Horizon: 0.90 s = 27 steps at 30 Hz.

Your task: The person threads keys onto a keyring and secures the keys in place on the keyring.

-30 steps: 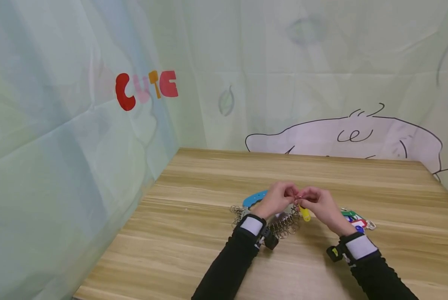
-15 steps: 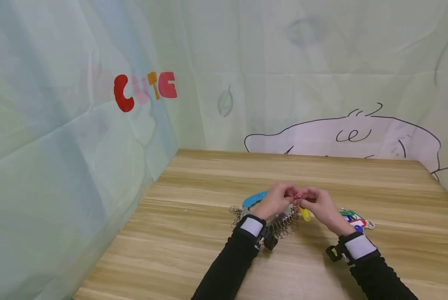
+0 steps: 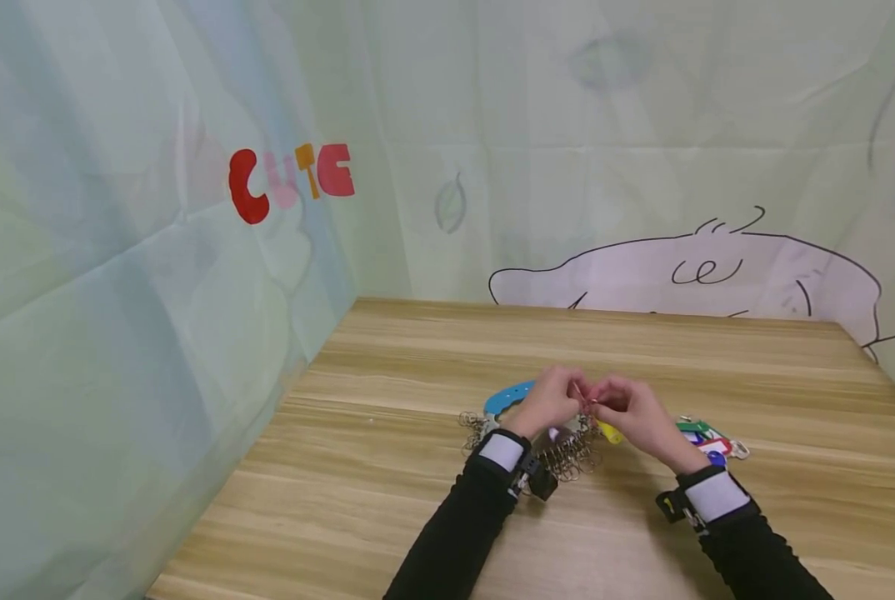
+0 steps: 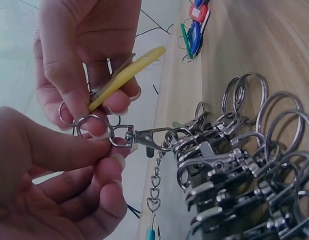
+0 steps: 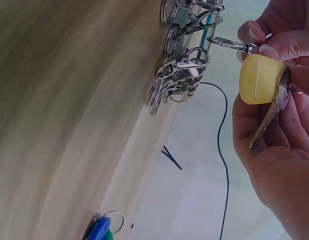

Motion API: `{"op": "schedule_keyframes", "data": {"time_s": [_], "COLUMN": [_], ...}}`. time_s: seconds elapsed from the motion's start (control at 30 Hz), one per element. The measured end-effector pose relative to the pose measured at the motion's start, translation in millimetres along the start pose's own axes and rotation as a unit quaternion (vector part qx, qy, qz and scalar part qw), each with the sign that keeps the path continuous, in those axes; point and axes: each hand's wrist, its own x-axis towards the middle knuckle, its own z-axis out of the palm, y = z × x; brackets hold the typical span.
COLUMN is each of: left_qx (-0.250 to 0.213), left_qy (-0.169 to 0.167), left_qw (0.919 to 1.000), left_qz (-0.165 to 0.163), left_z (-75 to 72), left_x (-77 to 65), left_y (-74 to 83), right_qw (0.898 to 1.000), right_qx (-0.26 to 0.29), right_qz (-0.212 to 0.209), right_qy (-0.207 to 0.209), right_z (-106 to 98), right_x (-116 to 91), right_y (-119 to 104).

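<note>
My left hand point(image 3: 552, 402) pinches the split ring point(image 4: 92, 116) of a silver swivel clasp point(image 4: 144, 137), at the right end of a hanging row of similar clasps point(image 3: 563, 454). Close against it, my right hand point(image 3: 633, 415) holds a small ring bearing a yellow key tag point(image 4: 132, 75) and a metal key point(image 5: 273, 112). In the left wrist view the two rings overlap between the fingertips. A blue curved handle point(image 3: 509, 397) shows behind my left hand, which hides part of it.
To the right on the wooden table point(image 3: 417, 500) lies a small pile of key tags point(image 3: 710, 440), green, red and blue. A heart-link chain point(image 4: 154, 185) hangs beside the clasps. Printed cloth point(image 3: 417, 125) walls the table's back and left.
My right hand has turned slightly, and its fingertips have shifted a little down and left. Less of the yellow key tag shows beneath it in the head view. The left hand has barely moved.
</note>
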Motion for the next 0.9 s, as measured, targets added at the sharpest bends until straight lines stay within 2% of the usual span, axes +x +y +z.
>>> {"op": "schedule_keyframes", "data": {"time_s": [0.07,0.17,0.37,0.5,0.67,0.9], "left_qx": [0.001,0.016,0.030,0.015,0.003,0.011], "left_qy": [-0.001,-0.006,-0.019,-0.012,-0.005,-0.017], "left_qw": [1.0000,0.9998,0.9981,0.9985,0.9990,0.9991], "left_qz": [-0.002,0.013,0.050,0.051,0.044,0.036], "left_z": [-0.3,-0.9,-2.6,-2.3,-1.8,-2.5], "left_x": [0.3,1.2,1.0,0.0,-0.1,0.6], "left_y": [-0.1,0.2,2.1,1.7,0.0,0.8], "right_qw": [1.000,1.000,0.998,0.997,0.998,0.997], "right_qx": [-0.002,-0.004,0.020,0.030,0.027,0.033], "right_qz": [0.000,0.006,0.052,0.064,0.059,0.071], "right_qy": [0.000,0.005,0.021,0.021,0.010,0.012], "right_z": [0.1,-0.1,-3.0,-3.4,-2.3,-2.9], "right_x": [0.3,0.8,0.0,-0.6,-0.3,0.7], "right_y": [0.2,-0.8,-4.6,-3.7,-0.6,0.4]}}
